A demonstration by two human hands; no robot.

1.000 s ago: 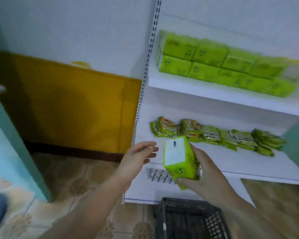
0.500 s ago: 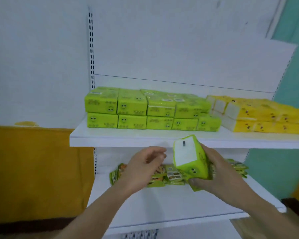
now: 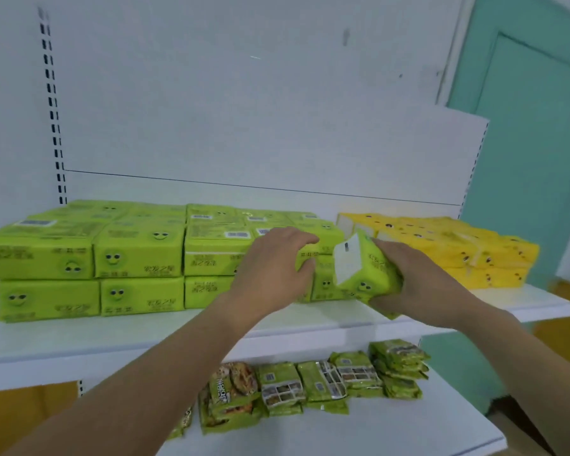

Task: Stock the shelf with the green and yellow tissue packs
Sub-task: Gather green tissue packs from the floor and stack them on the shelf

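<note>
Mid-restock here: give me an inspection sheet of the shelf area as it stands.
Surface: white upper shelf, carrying the packs.
Job's things: green packs stacked two high at left; yellow packs at right; held green pack tilted, before the green stack's right end.
Clutter: snack packets on the lower shelf.
Grippers: left hand grips the green packs' right end; right hand grips the held green pack.
Cables: nothing seen.
Surroundings: white back panel, slotted upright, teal door.
</note>
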